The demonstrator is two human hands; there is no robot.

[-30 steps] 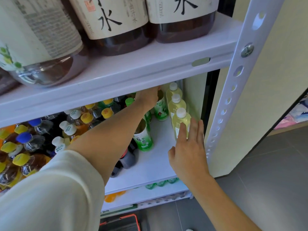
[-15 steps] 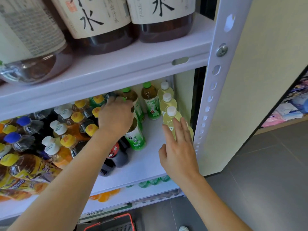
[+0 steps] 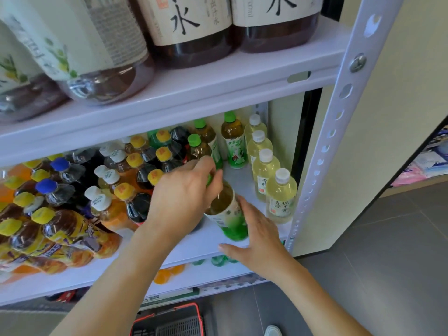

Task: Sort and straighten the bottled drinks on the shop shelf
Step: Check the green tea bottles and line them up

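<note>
A green-labelled tea bottle (image 3: pixel 226 214) stands tilted near the front of the white middle shelf (image 3: pixel 198 246). My left hand (image 3: pixel 181 197) grips its green cap and neck from above. My right hand (image 3: pixel 257 238) lies against the bottle's lower right side, fingers fairly straight, thumb over the shelf's front edge. Behind it stand three more green-capped tea bottles (image 3: pixel 234 141). A row of pale yellow, white-capped bottles (image 3: pixel 281 195) lines the right edge.
To the left crowd yellow-capped (image 3: pixel 123 191), white-capped (image 3: pixel 100 202) and blue-capped (image 3: pixel 46 186) bottles, some lying tipped over. Large jugs (image 3: pixel 184 27) fill the upper shelf. A perforated white upright (image 3: pixel 324 146) bounds the right side. A red basket (image 3: pixel 169 321) sits on the floor.
My left hand came forward from the back of the shelf and took the green tea bottle's top. My right hand left the pale yellow bottles and moved left to the tea bottle's base.
</note>
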